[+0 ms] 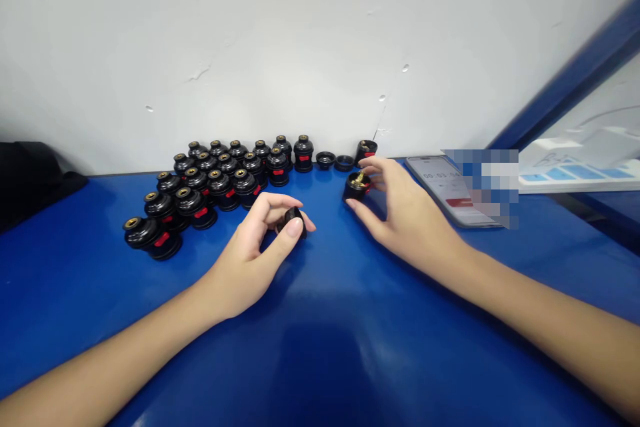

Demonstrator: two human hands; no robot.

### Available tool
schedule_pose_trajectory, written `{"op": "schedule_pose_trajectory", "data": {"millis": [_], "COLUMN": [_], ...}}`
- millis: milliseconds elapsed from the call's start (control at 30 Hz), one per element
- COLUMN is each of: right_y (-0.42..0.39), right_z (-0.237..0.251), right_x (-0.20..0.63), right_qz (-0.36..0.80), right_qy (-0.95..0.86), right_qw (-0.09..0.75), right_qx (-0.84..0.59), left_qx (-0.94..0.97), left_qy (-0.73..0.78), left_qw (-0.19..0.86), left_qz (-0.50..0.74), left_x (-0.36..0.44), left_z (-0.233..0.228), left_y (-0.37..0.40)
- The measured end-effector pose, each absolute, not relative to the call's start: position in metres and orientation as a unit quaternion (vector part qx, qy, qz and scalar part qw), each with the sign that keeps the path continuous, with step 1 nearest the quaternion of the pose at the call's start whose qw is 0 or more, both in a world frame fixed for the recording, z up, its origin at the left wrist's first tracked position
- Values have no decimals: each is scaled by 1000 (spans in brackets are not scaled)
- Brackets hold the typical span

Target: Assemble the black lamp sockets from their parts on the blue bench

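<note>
My left hand [260, 240] pinches a small black cap piece [294, 219] between thumb and fingers, just above the blue table [320, 347]. My right hand [405, 213] grips a black socket body with brass parts on top [357, 185], resting on the table. Behind my left hand, several assembled black lamp sockets with red tabs and brass centres [220, 180] stand in rows. Another open socket body [366, 149] stands by the wall, just beyond my right hand.
Two loose black rings [334, 161] lie near the wall. A phone with a timer on its screen [450, 190] lies right of my right hand. Dark cloth [30, 173] sits at the far left. A white wall backs the table.
</note>
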State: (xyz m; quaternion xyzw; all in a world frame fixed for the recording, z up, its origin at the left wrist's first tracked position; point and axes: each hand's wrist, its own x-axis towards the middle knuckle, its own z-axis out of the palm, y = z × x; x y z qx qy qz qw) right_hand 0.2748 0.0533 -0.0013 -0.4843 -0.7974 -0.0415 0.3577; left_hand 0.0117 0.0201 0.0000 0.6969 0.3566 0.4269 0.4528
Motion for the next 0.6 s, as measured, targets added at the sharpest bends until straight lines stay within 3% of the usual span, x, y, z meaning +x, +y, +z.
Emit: {"op": "schedule_pose_trajectory", "data": {"millis": [133,600], "right_y": [47,54], "right_z": [6,2], "right_x": [273,280], "right_qz": [-147,-182], "right_qy": [-808,-821], "right_qw": [332,262], "right_qx": [-463,-473], "left_qx": [693,697], "left_qy": [366,372], "left_qw": [451,432], "left_qz": [427,435], "left_x": [11,11], "left_z": [0,-2], "left_y": [20,21]}}
